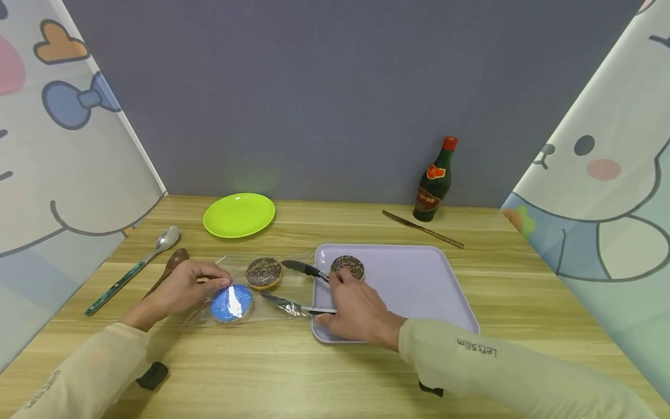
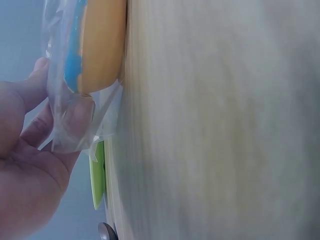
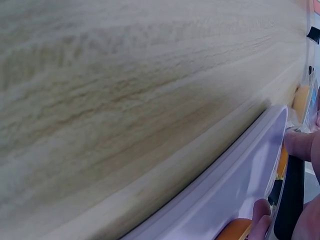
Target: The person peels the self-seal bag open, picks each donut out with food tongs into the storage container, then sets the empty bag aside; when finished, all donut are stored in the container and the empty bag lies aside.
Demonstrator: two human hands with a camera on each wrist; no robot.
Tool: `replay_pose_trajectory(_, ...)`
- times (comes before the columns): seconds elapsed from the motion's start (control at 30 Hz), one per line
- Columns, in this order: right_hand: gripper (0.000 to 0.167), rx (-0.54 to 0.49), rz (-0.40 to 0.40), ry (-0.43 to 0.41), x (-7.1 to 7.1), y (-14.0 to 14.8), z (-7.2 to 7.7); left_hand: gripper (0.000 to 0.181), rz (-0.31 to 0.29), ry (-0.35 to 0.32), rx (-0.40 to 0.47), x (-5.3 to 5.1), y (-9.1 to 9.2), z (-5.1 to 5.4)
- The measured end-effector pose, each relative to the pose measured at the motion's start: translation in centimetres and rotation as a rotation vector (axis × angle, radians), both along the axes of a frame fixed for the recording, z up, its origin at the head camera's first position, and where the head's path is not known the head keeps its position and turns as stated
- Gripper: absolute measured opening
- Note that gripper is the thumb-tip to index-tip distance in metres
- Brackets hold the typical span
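Observation:
My left hand (image 1: pixel 191 286) pinches the edge of a clear plastic bag (image 2: pixel 77 135) at its left end. Inside the bag lie a blue-iced donut (image 1: pixel 232 303), close to the left fingertips, and a chocolate-iced donut (image 1: pixel 264 273) behind it. With my right hand (image 1: pixel 358 308) I hold black-tipped tongs (image 1: pixel 300 267) over the near left edge of the lilac tray (image 1: pixel 413 285). The tong arms are spread, pointing left at the bag, their tips just right of the chocolate donut. Another chocolate donut (image 1: pixel 348 266) sits in the tray's far left corner, partly behind the right hand.
A green plate (image 1: pixel 239 215) stands at the back left. Left of the bag lie a green-handled spoon (image 1: pixel 128 278) and a brown spoon (image 1: pixel 177 258), partly hidden by the left hand. A knife (image 1: pixel 423 228) and a dark bottle (image 1: pixel 434 183) are behind the tray.

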State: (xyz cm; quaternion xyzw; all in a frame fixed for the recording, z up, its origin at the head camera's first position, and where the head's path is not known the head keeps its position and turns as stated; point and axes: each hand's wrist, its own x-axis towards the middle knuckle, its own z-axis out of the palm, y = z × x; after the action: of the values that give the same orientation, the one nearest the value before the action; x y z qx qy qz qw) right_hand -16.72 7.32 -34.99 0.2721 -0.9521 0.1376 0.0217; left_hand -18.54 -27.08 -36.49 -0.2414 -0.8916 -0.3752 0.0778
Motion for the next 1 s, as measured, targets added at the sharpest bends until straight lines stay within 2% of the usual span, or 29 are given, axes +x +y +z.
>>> replay_pose_trajectory(0.43, 0.084, 0.012, 0.011, 0.001, -0.2, -0.4, -0.1, 0.012, 0.008, -0.019, 0.003, 0.1, 0.1, 0.1)
replay_pose_trajectory(0.77, 0.079, 0.033, 0.052, 0.071, -0.1, 0.0, -0.3, 0.009, 0.008, -0.038, 0.016, 0.1, 0.2, 0.1)
replay_pose_trajectory(1.0, 0.076, 0.000, 0.051, 0.072, 0.1, 0.9, -0.3, 0.009, 0.016, -0.015, 0.015, 0.0, 0.0, -0.1)
